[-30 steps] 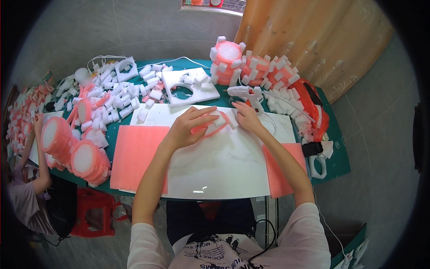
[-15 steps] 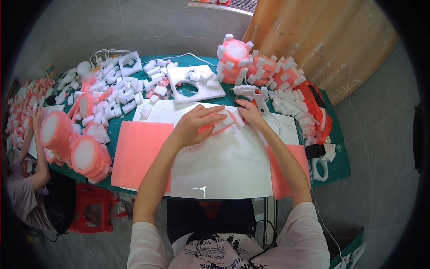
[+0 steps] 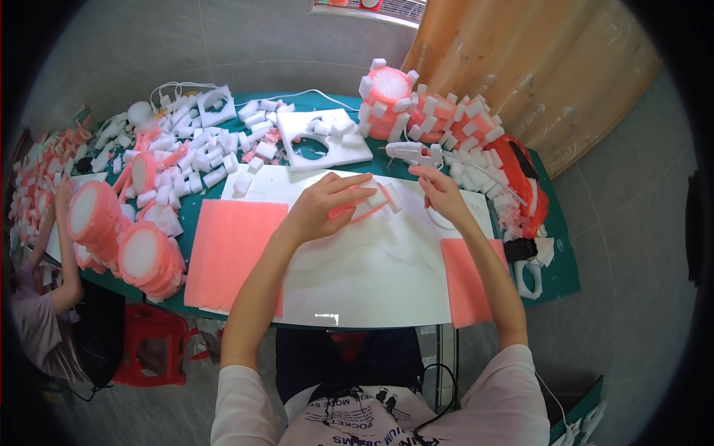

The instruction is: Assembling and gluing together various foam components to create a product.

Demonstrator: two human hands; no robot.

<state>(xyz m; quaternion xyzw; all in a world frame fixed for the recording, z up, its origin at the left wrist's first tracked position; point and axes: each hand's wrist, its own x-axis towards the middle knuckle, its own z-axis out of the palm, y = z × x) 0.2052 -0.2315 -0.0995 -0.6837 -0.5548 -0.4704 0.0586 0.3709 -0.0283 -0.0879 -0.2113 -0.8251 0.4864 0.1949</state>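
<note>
My left hand (image 3: 321, 208) holds a small pink foam piece (image 3: 366, 215) with white foam blocks (image 3: 378, 196) on it, low over the white board (image 3: 364, 275). Its fingers curve over the piece and partly hide it. Beside it, to the right, a white block (image 3: 393, 198) sits at the piece's end. My right hand (image 3: 444, 198) is open, its index finger and thumb apart and nothing visible between them. Just beyond its fingertips lies a white glue gun (image 3: 414, 153), nozzle to the left.
Pink foam sheets (image 3: 234, 253) lie on the board's left and right. Loose white blocks (image 3: 201, 160) and a square foam frame (image 3: 342, 152) are behind. Pink foam cylinders (image 3: 145, 256) stand left, block-studded ones (image 3: 388, 100) back right. A co-worker's arm (image 3: 67, 253) is far left.
My right hand has drawn back from the glue gun, toward me and to the right. The gun has shifted and tilted slightly. My left hand stays on the foam piece.
</note>
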